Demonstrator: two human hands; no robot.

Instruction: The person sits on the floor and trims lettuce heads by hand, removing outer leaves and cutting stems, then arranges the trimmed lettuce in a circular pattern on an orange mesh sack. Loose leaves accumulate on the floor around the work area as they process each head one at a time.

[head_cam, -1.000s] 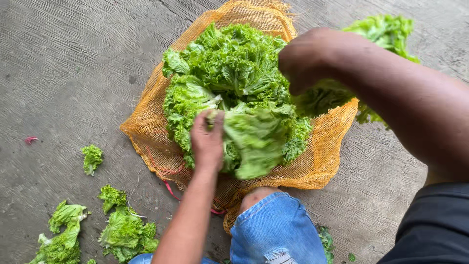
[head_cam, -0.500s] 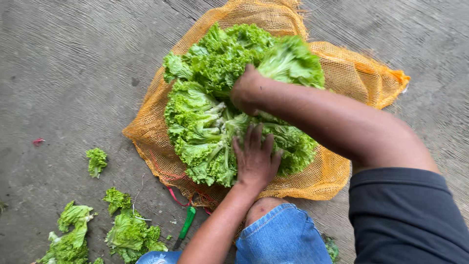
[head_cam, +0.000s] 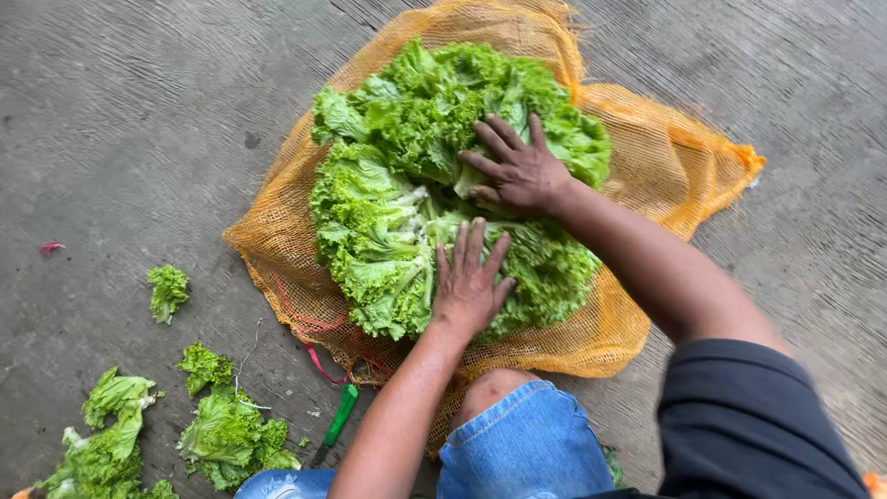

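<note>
A pile of curly green lettuce heads point(head_cam: 407, 176) lies on an orange mesh sack point(head_cam: 647, 166) spread on the concrete floor. My left hand point(head_cam: 469, 277) rests flat, fingers apart, on the near part of the pile. My right hand point(head_cam: 519, 166) lies palm down with spread fingers on the upper middle of the pile. Neither hand grips a leaf.
Loose lettuce scraps lie on the floor at the lower left point(head_cam: 222, 425), with a small piece point(head_cam: 168, 291) farther up. A green-handled tool point(head_cam: 337, 420) lies beside the sack's near edge. My knee in blue denim point(head_cam: 517, 444) is at the bottom centre. A small red scrap point(head_cam: 50, 247) lies at the left.
My right hand brought a lettuce head onto the pile and let it go. Both hands now lie flat on the lettuce; the left moved from gripping leaves to pressing the near side.
</note>
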